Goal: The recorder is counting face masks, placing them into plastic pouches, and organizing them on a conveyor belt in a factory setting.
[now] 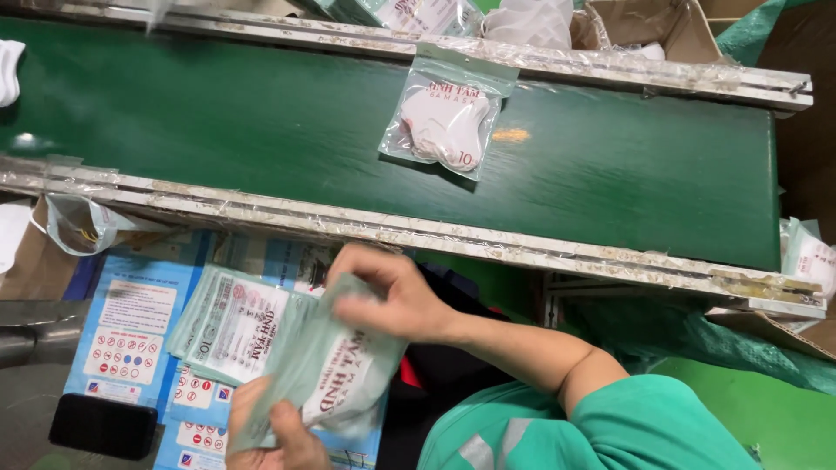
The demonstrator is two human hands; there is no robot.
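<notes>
1. Right hand, on a bare forearm running out of a green sleeve, fingers curled over the top edge of a clear plastic pouch with white contents and a printed white panel. Thumb and fingers are closed on it; motion blur softens the fingertips.
2. Left hand, at the near edge of the view, grips the same pouch from below, thumb up on its front face. Only part of this hand shows.
3. The pouch sits low in the view, near of the belt, tilted, held between the two hands above a blue printed sheet with small round red and blue symbols.
4. A small stack of like clear pouches lies just left of the held one, fanned, possibly touching it; the overlap is hard to read.
5. Dark green conveyor belt crosses the view far of the hands, between two worn pale metal rails wrapped in tape.
6. One sealed clear pouch holding white pieces lies on the belt, right of centre, near the far rail.
7. Black rectangular block rests near left on the blue sheet.
8. Brown cardboard box beyond the far rail, upper right.
</notes>
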